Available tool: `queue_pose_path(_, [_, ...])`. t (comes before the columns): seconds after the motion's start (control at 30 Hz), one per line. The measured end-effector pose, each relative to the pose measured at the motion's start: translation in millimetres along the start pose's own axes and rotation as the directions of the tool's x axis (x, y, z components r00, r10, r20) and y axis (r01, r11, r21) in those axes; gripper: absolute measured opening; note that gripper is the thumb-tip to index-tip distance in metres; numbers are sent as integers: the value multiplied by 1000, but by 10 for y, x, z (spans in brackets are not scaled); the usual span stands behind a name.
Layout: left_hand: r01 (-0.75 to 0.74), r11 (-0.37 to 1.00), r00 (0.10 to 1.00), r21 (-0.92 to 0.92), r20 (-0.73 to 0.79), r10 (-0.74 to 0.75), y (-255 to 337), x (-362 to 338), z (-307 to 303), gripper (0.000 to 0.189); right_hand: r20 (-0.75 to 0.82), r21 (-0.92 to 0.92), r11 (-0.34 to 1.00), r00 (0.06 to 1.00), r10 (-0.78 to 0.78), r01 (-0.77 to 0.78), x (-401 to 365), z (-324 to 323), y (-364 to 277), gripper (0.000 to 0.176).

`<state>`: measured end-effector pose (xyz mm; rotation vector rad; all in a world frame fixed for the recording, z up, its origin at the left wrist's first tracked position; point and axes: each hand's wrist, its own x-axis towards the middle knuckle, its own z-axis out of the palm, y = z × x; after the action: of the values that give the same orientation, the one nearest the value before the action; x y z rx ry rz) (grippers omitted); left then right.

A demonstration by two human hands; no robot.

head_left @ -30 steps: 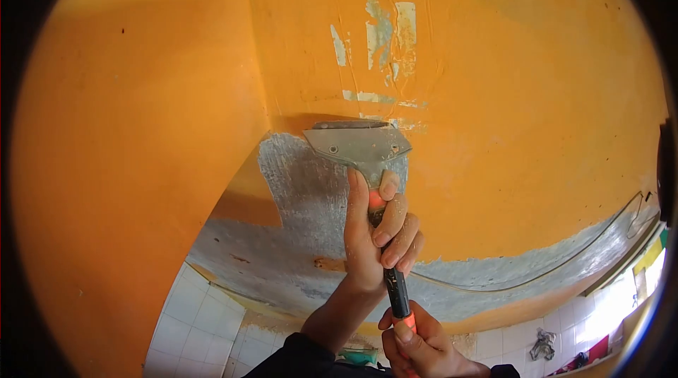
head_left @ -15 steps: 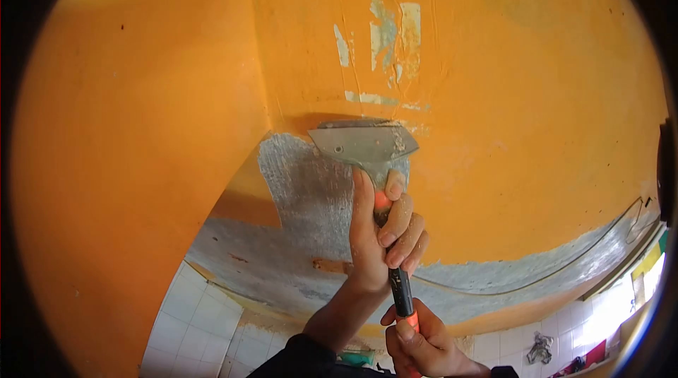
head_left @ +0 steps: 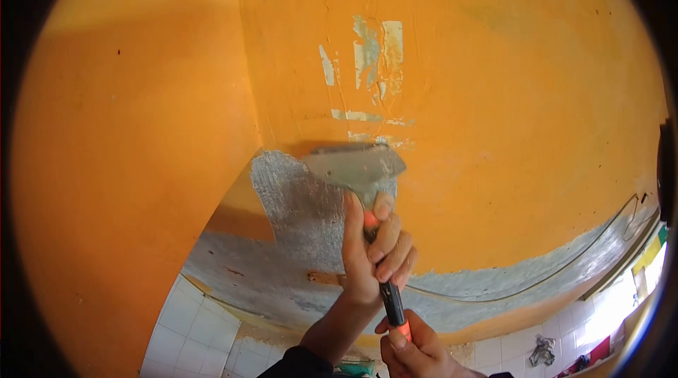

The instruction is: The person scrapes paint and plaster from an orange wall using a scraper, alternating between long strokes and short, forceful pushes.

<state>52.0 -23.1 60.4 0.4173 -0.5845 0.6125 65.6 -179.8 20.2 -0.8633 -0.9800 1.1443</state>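
Observation:
A wide-bladed scraper (head_left: 357, 166) meets the orange wall, its broad metal blade at the upper edge of a bare grey patch (head_left: 293, 201). My left hand (head_left: 374, 251) is closed around the upper part of its handle, with the thumb and a finger stretched up towards the blade. Lower down, my right hand (head_left: 413, 353) grips the orange end of the black-and-orange handle (head_left: 393, 302). Bits of scraped material cling to the blade, which looks slightly blurred.
Pale peeled spots (head_left: 367, 53) and cracks mark the orange wall (head_left: 508, 116) above the blade. A wall corner runs down at the left. Below are a grey band with a cable, white tiles (head_left: 187, 328), and a bright window (head_left: 628, 297) at the lower right.
The view has shifted, so the wall marks, scraper and hands sit lower and slightly left. Against the wall, the blade is slightly lower, showing a pale strip above it. Both hands keep their grip.

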Motion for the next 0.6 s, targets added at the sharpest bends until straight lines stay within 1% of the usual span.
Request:
queue_pose_path(0.07, [-17, 1000, 1000, 23, 3, 17, 35, 53, 50, 45, -3, -23, 1000, 1000, 4, -4, -28, 30, -57, 33])
queue_pose_path(0.13, [-9, 998, 1000, 59, -17, 10, 10, -13, 42, 44, 7, 13, 1000, 1000, -14, 14, -75, 45, -65, 33])
queue_pose_path(0.27, [-1, 999, 994, 40, -105, 5, -16, -4, 64, 47, 3, 9, 1000, 1000, 0, 0, -60, 39, -57, 33])
queue_pose_path(0.37, [-8, 1000, 997, 21, -80, 9, -14, 4, 100, 47, 37, 19, 1000, 999, 18, -19, -81, 63, -144, 32])
queue_pose_path(0.43, [16, 1000, 996, 26, -94, -13, -58, -64, 31, 46, -18, 39, 990, 991, 135, -134, -132, 48, -114, 32])
queue_pose_path(0.47, [6, 1000, 996, 25, -85, -3, -58, -33, 6, 46, -12, 27, 991, 991, 135, -135, -94, 8, -100, 32])
queue_pose_path(0.53, [-5, 997, 998, 72, -54, 9, -15, 21, 28, 45, 40, 7, 999, 999, -33, 33, -23, 5, -30, 32])
queue_pose_path(0.57, [0, 997, 997, 72, -76, 5, 2, 46, 73, 45, 17, 16, 1000, 1000, 18, -18, -33, 17, -59, 32])
queue_pose_path(0.6, [5, 997, 997, 71, -79, 1, -12, 26, 81, 45, 12, 19, 1000, 1000, 18, -18, -53, 6, -49, 32])
